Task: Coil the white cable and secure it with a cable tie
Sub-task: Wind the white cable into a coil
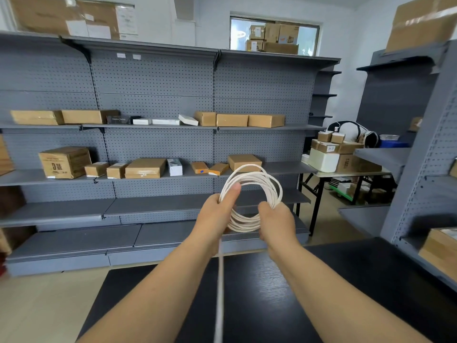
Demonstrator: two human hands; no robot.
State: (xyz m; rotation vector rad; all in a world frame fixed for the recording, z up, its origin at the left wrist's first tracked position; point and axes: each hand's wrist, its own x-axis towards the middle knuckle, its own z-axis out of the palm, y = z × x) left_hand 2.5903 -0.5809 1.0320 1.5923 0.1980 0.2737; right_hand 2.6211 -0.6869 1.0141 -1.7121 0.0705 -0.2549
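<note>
The white cable (257, 180) is wound into a round coil of several loops, held up in the air above the black table (346, 280). My left hand (217, 216) grips the coil's left side, thumb pressed over the strands. My right hand (277, 222) grips the lower right of the coil with curled fingers. A loose tail of the cable hangs from my left hand straight down across the table to the bottom of the view. No cable tie is visible.
Grey pegboard shelving (153, 105) with cardboard boxes (65, 162) lines the wall ahead. Another shelf unit (420, 149) stands at the right. A folding table (346, 173) stacked with boxes sits at the back right.
</note>
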